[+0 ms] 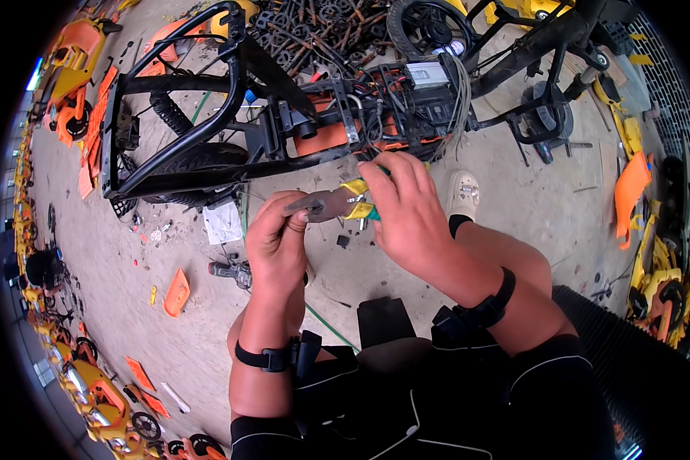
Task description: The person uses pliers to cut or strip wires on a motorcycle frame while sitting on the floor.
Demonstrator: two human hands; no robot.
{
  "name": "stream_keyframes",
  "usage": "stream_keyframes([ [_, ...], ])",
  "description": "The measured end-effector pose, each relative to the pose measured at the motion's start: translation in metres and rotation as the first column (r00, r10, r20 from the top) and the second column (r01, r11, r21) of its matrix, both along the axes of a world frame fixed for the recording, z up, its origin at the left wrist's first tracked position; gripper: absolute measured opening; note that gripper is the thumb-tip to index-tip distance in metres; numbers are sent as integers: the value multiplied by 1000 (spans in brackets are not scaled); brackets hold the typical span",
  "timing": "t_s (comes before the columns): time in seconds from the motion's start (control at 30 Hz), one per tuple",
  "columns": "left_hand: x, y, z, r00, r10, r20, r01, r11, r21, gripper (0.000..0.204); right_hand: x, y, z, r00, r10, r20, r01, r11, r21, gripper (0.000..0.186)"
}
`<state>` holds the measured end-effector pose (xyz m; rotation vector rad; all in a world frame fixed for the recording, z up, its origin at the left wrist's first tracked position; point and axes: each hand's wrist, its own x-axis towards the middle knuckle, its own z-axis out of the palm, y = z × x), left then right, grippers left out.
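Observation:
A pair of pliers point(331, 205) with a rust-brown head and yellow-and-green handles is held level between my two hands, in front of the scooter frame. My right hand point(408, 218) is wrapped around the handles, which are slightly spread. The thumb and fingers of my left hand point(274, 239) close on the jaw end, by the tip. Whether a small piece sits in the jaws too is hidden by the fingers. Just beyond my hands lies the black tubular scooter frame point(178, 147), with wiring and a silver box point(427, 74) in its middle.
A cordless power tool point(234, 271) lies on the floor left of my left forearm. Nearby are an orange panel point(177, 293) and a clear plastic bag point(223, 222). Rusty metal parts point(307, 34) are heaped behind the frame. Yellow and orange scooters point(103, 391) line the left side.

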<state>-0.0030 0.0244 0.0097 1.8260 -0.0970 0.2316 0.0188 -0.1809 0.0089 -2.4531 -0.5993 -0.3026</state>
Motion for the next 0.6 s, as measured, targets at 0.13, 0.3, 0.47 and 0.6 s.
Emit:
stream_keyframes([
  [0.13, -2, 2, -1, 1000, -11, -1, 11, 1000, 24, 9, 0, 0, -2, 998, -15, 68, 19, 998, -57, 49],
  [0.3, -5, 6, -9, 997, -43, -61, 38, 996, -80, 12, 1, 0, -2, 990, -34, 140, 48, 994, -102, 47],
  [0.47, -7, 10, -14, 995, -27, -101, 18, 996, -87, 16, 0, 2, -5, 985, -31, 168, 52, 991, -121, 45],
  [0.6, -8, 9, -11, 995, -6, -99, -2, 997, -76, 18, 0, 3, -4, 982, -34, 188, 62, 987, -148, 44],
])
